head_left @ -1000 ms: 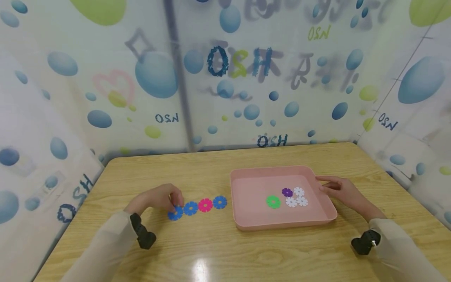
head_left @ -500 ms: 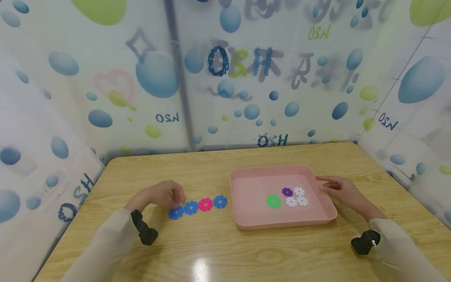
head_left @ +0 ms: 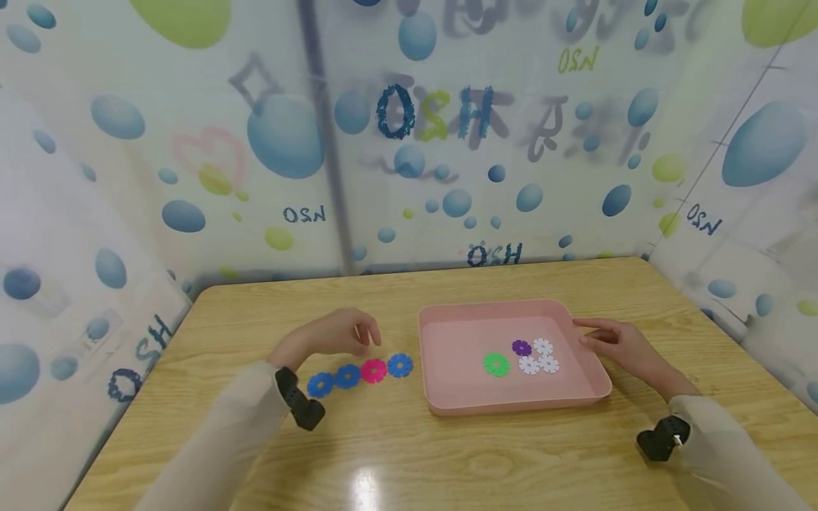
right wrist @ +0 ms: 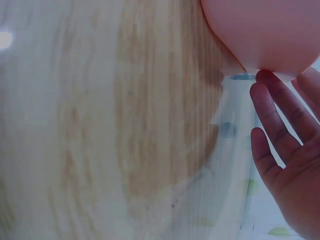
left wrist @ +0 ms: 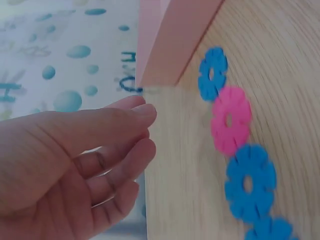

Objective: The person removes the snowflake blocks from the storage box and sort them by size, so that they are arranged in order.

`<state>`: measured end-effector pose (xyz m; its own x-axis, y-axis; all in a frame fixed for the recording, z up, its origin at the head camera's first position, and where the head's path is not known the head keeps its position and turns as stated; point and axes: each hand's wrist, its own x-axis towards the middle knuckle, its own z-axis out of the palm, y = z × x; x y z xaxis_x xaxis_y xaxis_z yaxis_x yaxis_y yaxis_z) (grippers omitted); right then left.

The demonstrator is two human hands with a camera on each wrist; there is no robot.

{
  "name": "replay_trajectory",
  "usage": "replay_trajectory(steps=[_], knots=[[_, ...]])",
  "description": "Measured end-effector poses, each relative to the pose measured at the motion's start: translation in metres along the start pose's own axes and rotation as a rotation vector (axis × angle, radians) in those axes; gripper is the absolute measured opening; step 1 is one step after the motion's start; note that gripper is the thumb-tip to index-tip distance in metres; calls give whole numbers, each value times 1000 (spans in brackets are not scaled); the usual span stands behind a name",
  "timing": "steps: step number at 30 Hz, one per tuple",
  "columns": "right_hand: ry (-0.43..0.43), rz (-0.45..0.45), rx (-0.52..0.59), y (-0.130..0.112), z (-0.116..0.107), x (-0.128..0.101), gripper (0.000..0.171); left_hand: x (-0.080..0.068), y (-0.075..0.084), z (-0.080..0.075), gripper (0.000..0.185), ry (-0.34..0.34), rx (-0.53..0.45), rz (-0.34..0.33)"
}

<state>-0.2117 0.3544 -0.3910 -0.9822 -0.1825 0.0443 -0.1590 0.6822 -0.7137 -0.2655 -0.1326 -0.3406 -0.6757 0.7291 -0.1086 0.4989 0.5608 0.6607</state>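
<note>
we are lifting our left hand (head_left: 332, 339) off the blue end of the disc row (head_left: 360, 374) at lower centre-left, moving it right toward the pink tray (head_left: 441, 408); fingers loosely curled, holding nothing; right hand (head_left: 623, 348) is still resting open-fingered on the tray's right rim; the row looks finished for now.

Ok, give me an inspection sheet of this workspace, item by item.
Surface: wooden table, glare spot near the front edge.
Job's things: four flat flower discs in a row, blue, blue, pink disc, blue; pink tray holding a green disc, a purple disc and three white discs.
Clutter: nothing seen.
Hands: left hand above the row, fingers loosely curled, holding nothing; right hand resting against the tray's right rim.
Cables: nothing seen.
Surroundings: bubble-print curtain walls.
</note>
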Motion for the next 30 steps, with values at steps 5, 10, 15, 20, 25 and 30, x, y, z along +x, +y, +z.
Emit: replay_trajectory(steps=[5, 10, 15, 20, 25, 30], knots=[[0, 6, 7, 0, 1, 0, 48, 23, 15, 8, 14, 30, 6, 27], [-2, 11, 15, 0, 1, -1, 48, 47, 27, 16, 15, 45, 11, 49], [-1, 13, 17, 1, 0, -1, 48, 70, 36, 27, 17, 17, 11, 24], [-1, 17, 22, 1, 1, 0, 49, 89, 44, 40, 17, -27, 20, -20], [2, 25, 22, 2, 1, 0, 50, 107, 50, 54, 15, -46, 23, -52], [4, 26, 28, 3, 1, 0, 50, 123, 61, 63, 15, -52, 83, -49]])
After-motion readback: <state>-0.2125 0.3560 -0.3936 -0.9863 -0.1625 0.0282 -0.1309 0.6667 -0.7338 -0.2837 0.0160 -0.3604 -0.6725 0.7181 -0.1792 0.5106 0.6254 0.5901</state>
